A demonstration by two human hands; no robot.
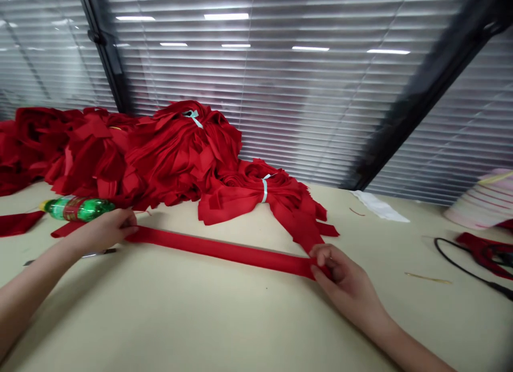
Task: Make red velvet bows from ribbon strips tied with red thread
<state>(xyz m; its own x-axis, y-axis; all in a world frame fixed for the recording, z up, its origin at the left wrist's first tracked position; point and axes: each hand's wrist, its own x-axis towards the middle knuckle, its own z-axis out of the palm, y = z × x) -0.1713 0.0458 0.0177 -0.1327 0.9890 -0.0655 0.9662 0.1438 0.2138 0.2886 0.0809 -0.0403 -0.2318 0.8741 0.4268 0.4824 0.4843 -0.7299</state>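
Note:
A long red fabric strip point(224, 250) is stretched between my two hands, just above the pale table point(208, 324). My left hand point(108, 230) pinches its left end, close to a green plastic bottle point(90, 208) lying on its side. At the other end, my right hand point(344, 278) has its fingers closed on the strip. Behind that hand, a bundle of red fabric strips point(260, 193) tied with a light blue band spreads toward it. Partly behind my left forearm lies a thin metal tool point(98, 253) whose kind I cannot make out.
A large heap of red fabric bundles point(168, 153) lines the back of the table against window blinds point(304, 94). To the right are a white paper piece point(380, 205), a yellowish thread point(428, 278), a black cable point(460, 268) and a pale striped cone point(483, 201).

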